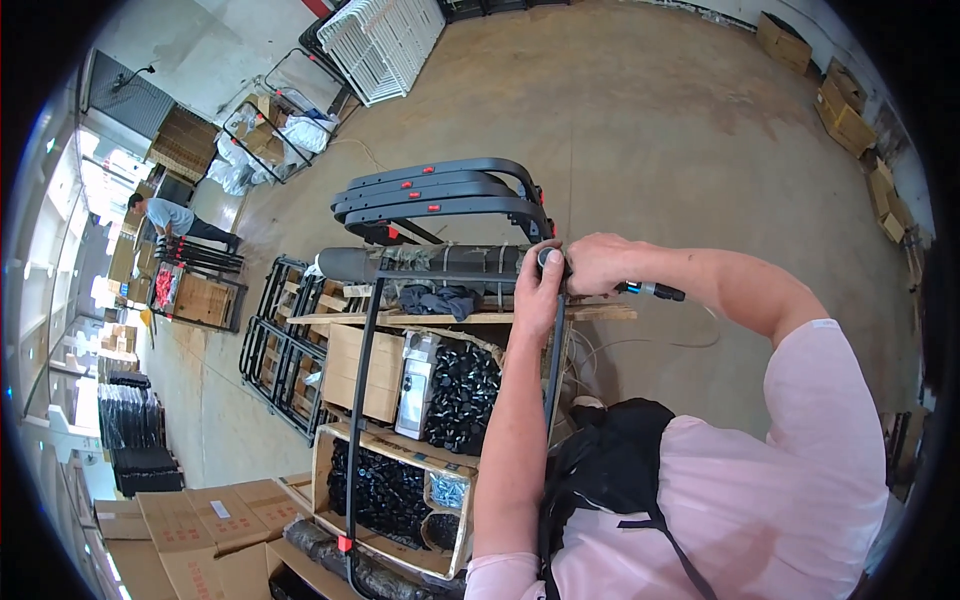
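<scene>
My left hand [541, 280] is closed around the right-hand corner of a black tubular metal frame [366, 370], its thumb beside a small round dark end piece [549, 257]. Right against it, my right hand [597, 263] is closed on a tool with a black and blue handle [655, 290]; the handle sticks out below my wrist, and my fingers hide the rest. Under the frame's crosspiece lies a padded roll [430, 262] wrapped in worn, dark covering. A dark cloth [440, 301] hangs just below the roll. Beyond it, several curved black frame parts [440, 190] with red inserts are stacked.
Open boxes of small black plastic parts [465, 390] [380, 490] stand below the frame, one also holding a bag of screws [447, 489]. Cartons [210, 530] fill the lower left. A co-worker [180, 220] bends over another stack at far left. A thin hose [660, 343] crosses the floor.
</scene>
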Available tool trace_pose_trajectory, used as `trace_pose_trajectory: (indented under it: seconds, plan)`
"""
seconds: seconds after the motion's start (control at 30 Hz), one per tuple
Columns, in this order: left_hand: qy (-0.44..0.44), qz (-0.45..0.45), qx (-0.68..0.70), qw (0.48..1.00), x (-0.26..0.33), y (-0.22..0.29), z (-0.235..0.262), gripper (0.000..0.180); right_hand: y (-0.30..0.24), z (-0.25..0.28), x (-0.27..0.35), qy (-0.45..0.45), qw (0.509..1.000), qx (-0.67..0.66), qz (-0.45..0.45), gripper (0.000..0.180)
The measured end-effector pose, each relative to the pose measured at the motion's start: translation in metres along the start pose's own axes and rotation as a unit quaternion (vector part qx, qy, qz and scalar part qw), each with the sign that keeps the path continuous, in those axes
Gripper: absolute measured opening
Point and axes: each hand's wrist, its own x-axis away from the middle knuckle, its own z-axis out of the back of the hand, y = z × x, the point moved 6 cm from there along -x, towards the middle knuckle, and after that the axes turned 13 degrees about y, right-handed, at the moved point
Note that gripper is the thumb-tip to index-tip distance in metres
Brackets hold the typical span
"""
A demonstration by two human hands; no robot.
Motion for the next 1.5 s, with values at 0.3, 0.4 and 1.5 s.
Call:
trace_pose_trajectory:
  seconds: [0.3, 0.4, 1.5]
  plan:
    - [-0.008, 0.036, 0.062, 0.997, -0.004, -0.006, 0.009, 0.042, -0.007, -0.016, -0.019, 0.009, 0.999, 0.034, -0.021, 0.036]
    - [-0.009, 0.042, 0.065, 0.997, -0.002, -0.003, 0.01, 0.042, -0.011, -0.018, -0.015, -0.001, 0.999, 0.013, -0.032, 0.034]
    - [0.32, -0.048, 0.109, 0.94, -0.174, 0.067, 0.395, 0.033, -0.373, 0.009, -0.27, -0.007, 0.978, 0.003, 0.207, 0.027]
